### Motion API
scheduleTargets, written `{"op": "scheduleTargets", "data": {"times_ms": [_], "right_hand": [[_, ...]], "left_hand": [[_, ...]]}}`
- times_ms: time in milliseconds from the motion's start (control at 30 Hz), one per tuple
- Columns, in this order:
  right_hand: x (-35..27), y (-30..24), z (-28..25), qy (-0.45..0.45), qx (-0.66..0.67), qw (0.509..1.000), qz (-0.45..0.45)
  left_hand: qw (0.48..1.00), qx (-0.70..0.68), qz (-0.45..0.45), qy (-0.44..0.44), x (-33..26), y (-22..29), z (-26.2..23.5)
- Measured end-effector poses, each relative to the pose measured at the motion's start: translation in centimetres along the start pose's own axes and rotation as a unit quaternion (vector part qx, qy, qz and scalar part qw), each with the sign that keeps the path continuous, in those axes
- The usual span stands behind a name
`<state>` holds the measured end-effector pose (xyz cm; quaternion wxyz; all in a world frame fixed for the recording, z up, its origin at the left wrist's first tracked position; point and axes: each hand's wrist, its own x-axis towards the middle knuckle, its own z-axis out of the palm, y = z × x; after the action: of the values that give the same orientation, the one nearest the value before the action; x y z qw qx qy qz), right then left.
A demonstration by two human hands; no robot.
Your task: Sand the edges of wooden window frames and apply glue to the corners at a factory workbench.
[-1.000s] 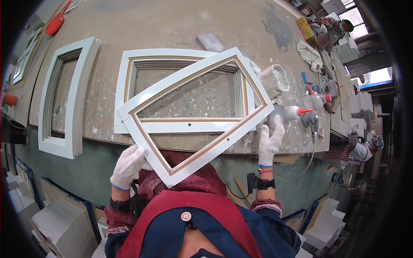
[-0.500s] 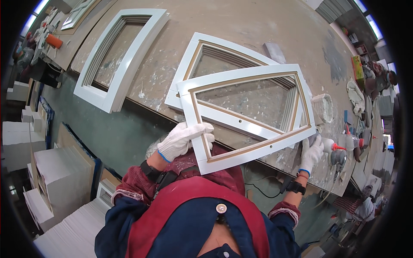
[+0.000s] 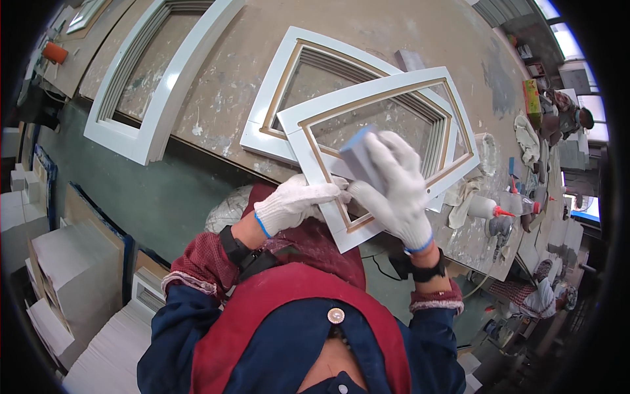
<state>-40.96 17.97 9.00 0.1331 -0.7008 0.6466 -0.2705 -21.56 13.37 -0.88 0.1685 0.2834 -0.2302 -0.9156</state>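
A white frame [image 3: 305, 152] with a brown inner groove lies tilted over a stack of similar white frames [image 3: 270, 85], its near corner reaching past the table edge toward me. My left hand [image 3: 295, 202], in a white knitted glove, is closed round the near left side of this frame. My right hand [image 3: 397, 200], gloved too, grips a grey sanding block [image 3: 362, 161] with a bluish face. It holds the block above the frame's opening, close to the left hand; whether the block touches the frame I cannot tell.
Another stack of white frames [image 3: 172, 82] stands on the table at left. On the right lie a white bottle with a red nozzle [image 3: 482, 207], a rag [image 3: 525, 139] and a grey block [image 3: 410, 60]. White panels [image 3: 108, 348] are stacked at lower left. Another person [image 3: 545, 295] is at far right.
My right hand has left the frame's right end and come in over the opening, now with the sanding block. The left hand stays on the frame; my view has shifted a little.
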Motion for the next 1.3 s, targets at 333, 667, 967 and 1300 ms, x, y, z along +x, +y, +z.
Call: {"op": "scheduleTargets", "data": {"times_ms": [333, 667, 967, 1300], "right_hand": [[4.5, -0.6, 4.7, -0.127, -0.115, 0.985, -0.036], [6.6, -1.8, 5.2, -0.158, -0.096, 0.983, 0.020], [7.2, -1.9, 6.4, -0.093, -0.208, 0.974, -0.009], [7.5, -1.7, 6.5, -0.120, -0.221, 0.968, 0.016]], "left_hand": [[0.988, 0.095, 0.096, -0.075, 1.1, -0.1, -2.1], [0.976, 0.190, 0.099, -0.046, 1.6, 1.2, -2.7], [0.992, 0.117, 0.032, -0.043, 1.6, 1.5, -1.9], [0.997, 0.050, 0.032, -0.046, 1.4, 1.4, -1.7]]}}
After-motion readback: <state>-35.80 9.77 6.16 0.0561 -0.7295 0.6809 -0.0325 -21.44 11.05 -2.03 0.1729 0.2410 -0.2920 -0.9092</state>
